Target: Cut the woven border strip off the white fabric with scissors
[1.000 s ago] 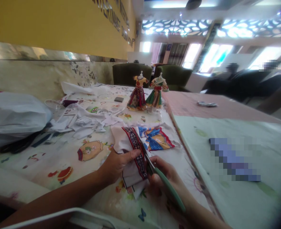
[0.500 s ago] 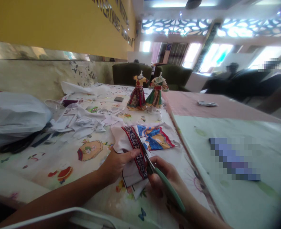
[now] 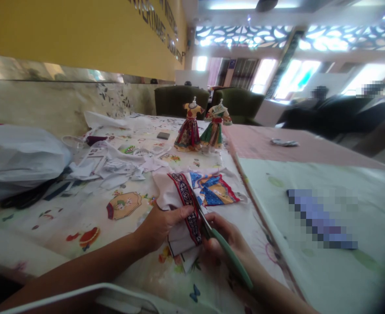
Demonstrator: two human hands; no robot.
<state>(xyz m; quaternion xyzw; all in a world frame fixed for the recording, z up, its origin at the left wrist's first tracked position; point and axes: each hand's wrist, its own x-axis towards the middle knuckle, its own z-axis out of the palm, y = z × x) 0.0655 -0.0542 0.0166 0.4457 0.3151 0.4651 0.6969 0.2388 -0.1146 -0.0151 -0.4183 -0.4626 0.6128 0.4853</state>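
Observation:
My left hand [image 3: 166, 220] pinches a white cloth with a dark patterned, red-edged band [image 3: 184, 192], its thumb lying on the band. My right hand [image 3: 225, 240] is closed on green-handled scissors [image 3: 233, 257]. The scissor blades point away from me and lie along the band's right edge; the gap between them is too small to make out. Just beyond the blades lies a blue and orange patterned piece with a red edge [image 3: 217, 190]. A cut-out tan piece [image 3: 125, 206] rests on the tablecloth left of the cloth.
White scraps [image 3: 117, 168] lie at centre left, beside a white plastic bag [image 3: 25, 157]. Two small dressed dress-forms, one red-skirted [image 3: 188, 131] and one green-skirted [image 3: 212, 131], stand further back. A small grey block [image 3: 163, 136] is near them. A blurred blue item [image 3: 320, 220] lies right.
The scissor blades look slightly closer together, and the green handles have shifted slightly. Both hands keep nearly the same place and the cloth is still held.

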